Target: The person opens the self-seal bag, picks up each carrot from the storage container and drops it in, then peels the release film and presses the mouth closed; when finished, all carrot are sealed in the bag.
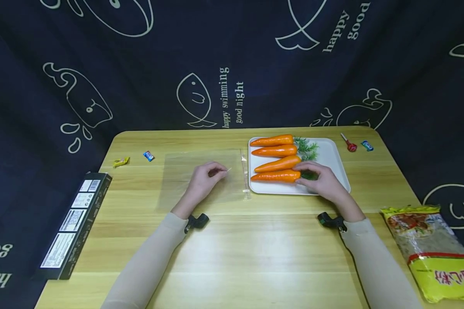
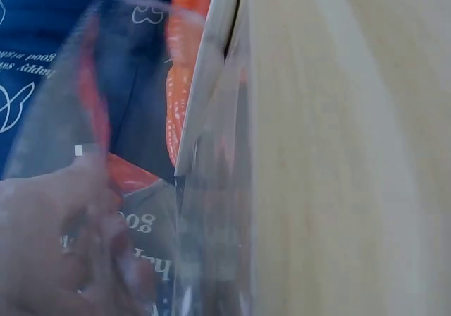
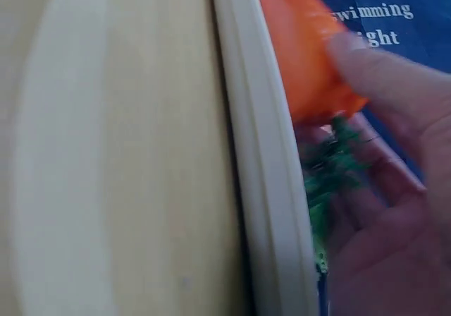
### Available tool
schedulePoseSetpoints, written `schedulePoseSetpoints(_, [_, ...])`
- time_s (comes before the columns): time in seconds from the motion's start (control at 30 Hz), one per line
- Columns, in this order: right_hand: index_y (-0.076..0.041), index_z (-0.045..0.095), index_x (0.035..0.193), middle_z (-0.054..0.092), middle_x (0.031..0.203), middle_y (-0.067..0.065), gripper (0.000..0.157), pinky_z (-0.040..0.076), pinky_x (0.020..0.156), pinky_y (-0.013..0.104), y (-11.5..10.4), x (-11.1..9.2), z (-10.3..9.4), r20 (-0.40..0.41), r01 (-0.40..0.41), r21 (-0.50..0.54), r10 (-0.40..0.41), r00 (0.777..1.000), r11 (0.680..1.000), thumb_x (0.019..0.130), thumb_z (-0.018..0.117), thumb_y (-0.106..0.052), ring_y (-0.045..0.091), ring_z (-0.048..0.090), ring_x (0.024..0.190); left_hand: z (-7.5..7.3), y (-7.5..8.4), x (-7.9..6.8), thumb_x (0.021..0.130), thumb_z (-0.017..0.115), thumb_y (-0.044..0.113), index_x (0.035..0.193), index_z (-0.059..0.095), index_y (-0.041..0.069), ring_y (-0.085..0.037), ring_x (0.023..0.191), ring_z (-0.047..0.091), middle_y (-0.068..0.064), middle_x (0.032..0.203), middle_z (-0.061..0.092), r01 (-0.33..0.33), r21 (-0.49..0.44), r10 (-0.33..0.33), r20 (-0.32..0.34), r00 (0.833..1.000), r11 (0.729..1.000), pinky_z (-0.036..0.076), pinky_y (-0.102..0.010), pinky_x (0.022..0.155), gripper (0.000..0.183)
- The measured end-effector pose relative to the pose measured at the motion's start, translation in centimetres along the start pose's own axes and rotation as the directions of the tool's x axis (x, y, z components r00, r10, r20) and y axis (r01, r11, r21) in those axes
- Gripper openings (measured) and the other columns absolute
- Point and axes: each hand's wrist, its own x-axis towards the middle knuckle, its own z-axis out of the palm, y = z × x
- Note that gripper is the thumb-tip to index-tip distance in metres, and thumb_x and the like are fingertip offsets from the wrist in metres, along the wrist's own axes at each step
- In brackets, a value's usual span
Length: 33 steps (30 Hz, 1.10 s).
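A clear plastic bag (image 1: pixel 178 180) lies flat on the table, its opening edge beside the white tray. My left hand (image 1: pixel 204 185) pinches the bag's upper layer between thumb and fingers; in the left wrist view the raised film (image 2: pixel 141 69) stands up in front of the carrots. Several orange carrots with green tops lie side by side on the tray (image 1: pixel 334 163), tips toward the bag. My right hand (image 1: pixel 320 181) grips the nearest carrot (image 1: pixel 275 176) at its leafy end. In the right wrist view, the thumb lies on the carrot (image 3: pixel 299 55) and the fingers pass around its greens (image 3: pixel 331 161).
A yellow candy (image 1: pixel 121 162) and a blue candy (image 1: pixel 148 156) lie at the back left. A red lollipop (image 1: pixel 351 146) and another wrapped candy (image 1: pixel 367 145) lie right of the tray. A black box (image 1: pixel 79 223) edges the left side, a yellow food packet (image 1: pixel 433 253) the right.
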Motion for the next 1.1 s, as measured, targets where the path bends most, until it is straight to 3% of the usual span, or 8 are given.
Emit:
schedulePoseSetpoints(0.1, [-0.020, 0.070, 0.121, 0.063, 0.130, 0.000, 0.035, 0.046, 0.108, 0.030, -0.8, 0.1, -0.1, -0.013, -0.009, 0.032, 0.009, 1.000, 0.999, 0.088, 0.078, -0.028, 0.013, 0.056, 0.120, -0.3, 0.3, -0.3, 0.090, 0.075, 0.020, 0.099, 0.076, 0.013, -0.014, 0.082, 0.062, 0.004, 0.094, 0.071, -0.034, -0.051, 0.030, -0.069, 0.997, 0.998, 0.055, -0.024, 0.072, 0.012])
schedulePoseSetpoints(0.27, [-0.020, 0.070, 0.120, 0.061, 0.135, 0.003, 0.034, 0.046, 0.111, 0.036, -3.2, 0.2, -0.4, -0.038, 0.016, 0.041, -0.014, 0.999, 0.999, 0.088, 0.077, -0.027, 0.011, 0.053, 0.124, -0.6, 0.9, -0.7, 0.086, 0.078, 0.012, 0.095, 0.077, 0.012, -0.014, 0.080, 0.061, 0.001, 0.090, 0.070, -0.104, -0.097, 0.086, -0.178, 0.980, 0.990, 0.055, -0.022, 0.071, 0.010])
schedulePoseSetpoints(0.4, [-0.020, 0.071, 0.119, 0.064, 0.130, 0.001, 0.032, 0.047, 0.109, 0.030, -5.3, 0.8, -0.2, -0.047, 0.062, 0.045, -0.059, 0.997, 0.997, 0.088, 0.077, -0.024, 0.011, 0.055, 0.122, -0.6, 1.2, -0.9, 0.084, 0.078, 0.008, 0.094, 0.077, 0.013, -0.013, 0.079, 0.061, 0.001, 0.089, 0.070, -0.158, -0.106, 0.131, -0.224, 0.966, 0.982, 0.055, -0.022, 0.073, 0.011])
schedulePoseSetpoints(0.47, [-0.021, 0.071, 0.119, 0.065, 0.127, -0.002, 0.032, 0.047, 0.109, 0.032, -6.0, 1.4, 0.2, -0.044, 0.083, 0.054, -0.081, 0.996, 0.995, 0.088, 0.078, -0.025, 0.012, 0.057, 0.120, -0.6, 1.3, -1.0, 0.084, 0.078, 0.007, 0.093, 0.077, 0.013, -0.012, 0.079, 0.061, 0.001, 0.089, 0.070, -0.179, -0.108, 0.149, -0.239, 0.959, 0.978, 0.055, -0.022, 0.073, 0.011])
schedulePoseSetpoints(0.63, [-0.024, 0.071, 0.119, 0.067, 0.126, -0.005, 0.034, 0.046, 0.109, 0.045, -7.2, 3.6, 2.3, -0.004, 0.131, 0.014, -0.131, 0.991, 0.991, 0.086, 0.079, -0.027, 0.016, 0.058, 0.121, -0.7, 1.3, -1.3, 0.084, 0.079, 0.012, 0.093, 0.077, 0.012, -0.012, 0.079, 0.061, 0.002, 0.090, 0.070, -0.214, -0.110, 0.176, -0.280, 0.944, 0.971, 0.055, -0.021, 0.072, 0.009])
schedulePoseSetpoints(0.8, [-0.021, 0.073, 0.118, 0.068, 0.125, -0.001, 0.035, 0.045, 0.107, 0.046, -8.4, 6.0, 5.2, 0.056, 0.212, -0.025, -0.210, 0.976, 0.977, 0.084, 0.081, -0.021, 0.022, 0.058, 0.124, -0.7, 1.2, -1.5, 0.084, 0.080, 0.016, 0.093, 0.077, 0.011, -0.013, 0.078, 0.061, -0.002, 0.092, 0.072, -0.235, -0.107, 0.192, -0.308, 0.932, 0.966, 0.054, -0.022, 0.072, 0.011])
schedulePoseSetpoints(1.1, [-0.020, 0.073, 0.115, 0.070, 0.118, -0.003, 0.030, 0.047, 0.108, 0.041, -10.5, 8.6, 10.1, 0.153, 0.253, -0.045, -0.243, 0.958, 0.966, 0.086, 0.079, -0.022, 0.019, 0.061, 0.119, -0.6, 2.5, -1.9, 0.084, 0.077, 0.002, 0.094, 0.075, 0.002, -0.018, 0.081, 0.059, -0.011, 0.094, 0.070, -0.204, -0.124, 0.160, -0.299, 0.941, 0.971, 0.054, -0.030, 0.070, 0.011])
